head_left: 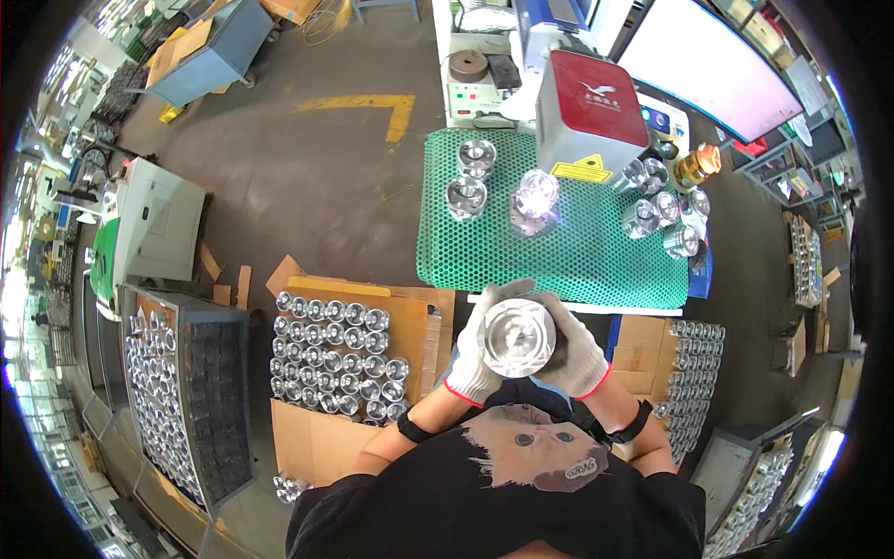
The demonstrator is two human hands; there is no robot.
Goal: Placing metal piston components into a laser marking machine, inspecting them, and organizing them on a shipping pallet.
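Observation:
Both my hands wear white gloves with red cuffs. Between them, in front of my chest, is a round, shiny metal part (518, 337) with its circular face turned up. My left hand (475, 361) wraps its left side, and my right hand (579, 356) grips it from the right. Just beyond is a green perforated mat (577, 270). A similar metal part (534, 207) stands there under a bright light, beside a grey machine head with a red cover (596, 102). Two more parts (467, 197) stand to its left, and several (641, 218) are grouped on the right.
Rows of metal parts (335, 347) lie on cardboard at my left, with more (694, 373) at my right. A dark rack (214, 391) full of parts stands farther left. A monitor (708, 65), an orange-capped jar (697, 166) and a control box (477, 101) are behind the mat.

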